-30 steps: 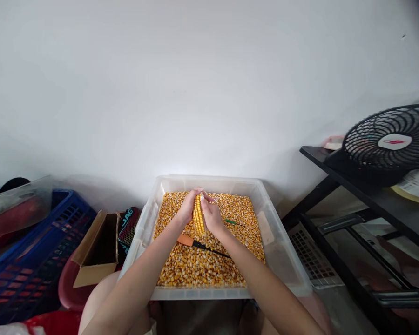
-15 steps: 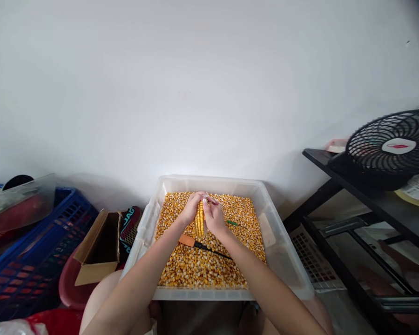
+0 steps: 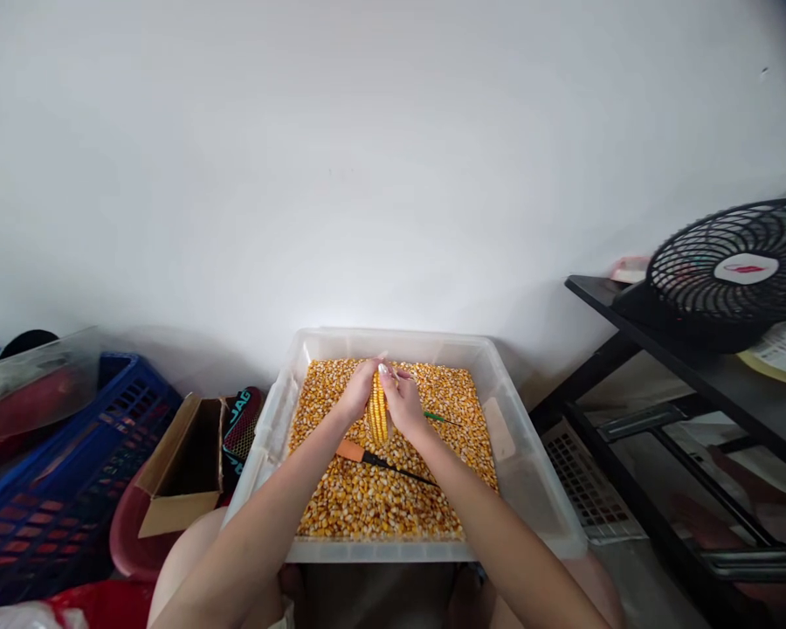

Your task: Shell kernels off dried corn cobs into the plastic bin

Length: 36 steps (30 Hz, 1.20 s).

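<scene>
White wall behind; over the kernel-filled plastic tub [image 3: 537, 489], left hand [image 3: 357, 390] and right hand [image 3: 403, 404] both wrap closed fingers around an upright corn cob [image 3: 378, 415]; orange-handled tool [image 3: 367, 455] lies just below the fingers.

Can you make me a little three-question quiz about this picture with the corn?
1. True or false: both hands hold the corn cob.
2. What lies loose in the clear tub? A) rice B) corn kernels C) beans
3. Fill in: the tool with the orange handle lies on the ____.

Key: 1 true: the left hand and right hand both grip the cob. 2 B, corn kernels. 3 kernels.
</scene>
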Motion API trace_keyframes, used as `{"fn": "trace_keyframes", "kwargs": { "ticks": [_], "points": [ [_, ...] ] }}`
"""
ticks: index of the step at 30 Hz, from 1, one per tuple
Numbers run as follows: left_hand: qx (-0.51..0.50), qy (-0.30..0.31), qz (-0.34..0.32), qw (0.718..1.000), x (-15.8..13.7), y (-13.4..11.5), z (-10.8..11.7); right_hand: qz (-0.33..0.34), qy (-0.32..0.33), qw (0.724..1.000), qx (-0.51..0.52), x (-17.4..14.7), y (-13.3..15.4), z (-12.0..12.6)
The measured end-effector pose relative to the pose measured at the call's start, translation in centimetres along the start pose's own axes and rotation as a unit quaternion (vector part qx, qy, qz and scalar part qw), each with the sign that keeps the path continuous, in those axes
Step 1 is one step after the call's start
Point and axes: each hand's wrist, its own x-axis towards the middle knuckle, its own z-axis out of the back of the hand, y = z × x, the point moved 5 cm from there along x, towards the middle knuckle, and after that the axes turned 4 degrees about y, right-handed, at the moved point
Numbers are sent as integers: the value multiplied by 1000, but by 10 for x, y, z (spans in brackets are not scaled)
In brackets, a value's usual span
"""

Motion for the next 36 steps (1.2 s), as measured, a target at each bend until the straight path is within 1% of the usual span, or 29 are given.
{"fn": "trace_keyframes", "kwargs": {
  "ticks": [2, 4, 6, 10, 13, 15, 17, 20, 23, 26, 29, 33, 36],
  "points": [
    [10, -10, 11, 1000, 1, 2, 2, -29, -3, 999, 32, 0, -5, -2],
    [21, -42, 8, 999, 1, 3, 7, -46, 1, 998, 50, 0, -9, -4],
    [38, -73, -7, 997, 2, 3, 11, -57, -3, 997, 52, 0, -12, -5],
    [116, -95, -65, 987, 2, 0, 12, -103, -37, 993, 45, -1, -20, -2],
    [136, -126, -73, 980, 2, 1, 13, -119, -19, 991, 62, 1, -22, -3],
    [131, -154, -68, 977, 2, 3, 15, -113, -3, 991, 73, 2, -18, -5],
    [131, -174, -76, 973, 3, 4, 18, -93, -1, 993, 75, 3, -12, -7],
    [161, -178, -106, 965, 3, 1, 18, -73, -16, 992, 100, 1, -7, -9],
    [219, -175, -106, 954, 0, -3, 15, -76, -30, 990, 119, -1, -9, -12],
    [252, -189, -93, 945, -3, -6, 14, -70, -35, 991, 108, -1, -14, -11],
    [258, -206, -85, 940, -3, -6, 16, -58, -11, 994, 88, 0, -14, -10],
    [251, -217, -71, 941, -2, -4, 20, -60, 12, 997, 49, 2, -15, -10],
    [240, -218, -72, 943, -2, -3, 22, -68, 21, 997, 24, 2, -18, -10]
  ]
}}
